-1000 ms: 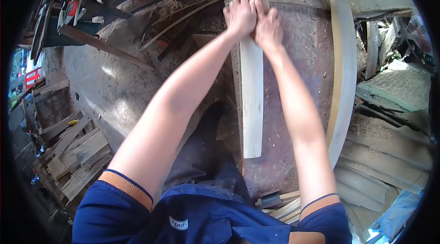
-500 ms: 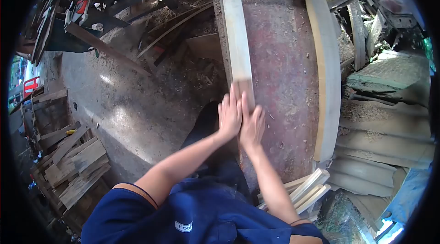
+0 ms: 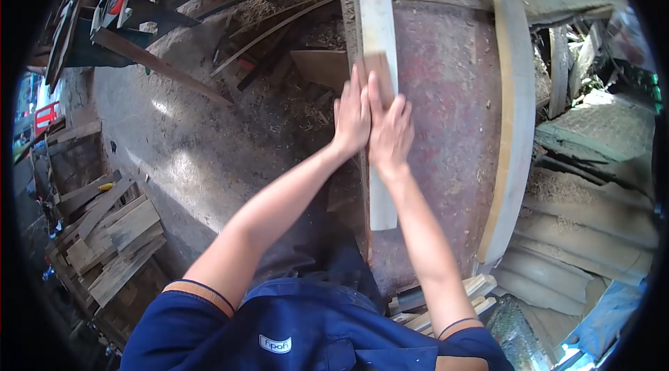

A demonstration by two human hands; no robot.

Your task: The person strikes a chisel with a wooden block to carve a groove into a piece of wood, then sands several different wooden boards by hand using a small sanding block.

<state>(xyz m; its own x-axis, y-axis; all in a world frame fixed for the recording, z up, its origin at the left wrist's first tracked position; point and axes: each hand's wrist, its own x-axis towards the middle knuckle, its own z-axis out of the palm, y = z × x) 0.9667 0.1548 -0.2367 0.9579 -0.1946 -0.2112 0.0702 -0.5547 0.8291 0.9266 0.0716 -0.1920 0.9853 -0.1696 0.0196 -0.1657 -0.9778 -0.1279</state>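
We begin with what may hold things: at lower right we see a glinting, bag-like item [image 3: 517, 326], whose contents we cannot make out, with several pale strips [image 3: 479, 289] of wood bundled beside it, near the person's right forearm. At upper left we note a stand loaded with wood lengths, where a red object [image 3: 116, 3] rests; at left lies a heap of short wood pieces [image 3: 129, 242] with a small yellow item [image 3: 106, 187] on top.

The work surface is a worn reddish table [image 3: 446, 162], scattered with specks. Along its left edge we find a pale board [image 3: 382, 207], lying flat and lengthwise, with a brown wood block [image 3: 377, 67] on top of it, slightly blurred, on the part beyond the middle. The right hand [image 3: 391, 128] lays its index finger straight along the block and bends the other fingers over its right side, holding it. The left hand [image 3: 352, 118] rests touching the right, its fingers nearly straight and close together on the block's near left part; since its thumb is hidden, we cannot tell how far it closes. Along the table's right side we see a long curved board [image 3: 509, 127].

Around these we observe a sunlit, dusty floor [image 3: 164, 130] at left, a red chair-like shape [image 3: 46, 116] farther off, and corrugated sheets [image 3: 557, 240] strewn with shavings at right, near a blue sheet [image 3: 605, 319].
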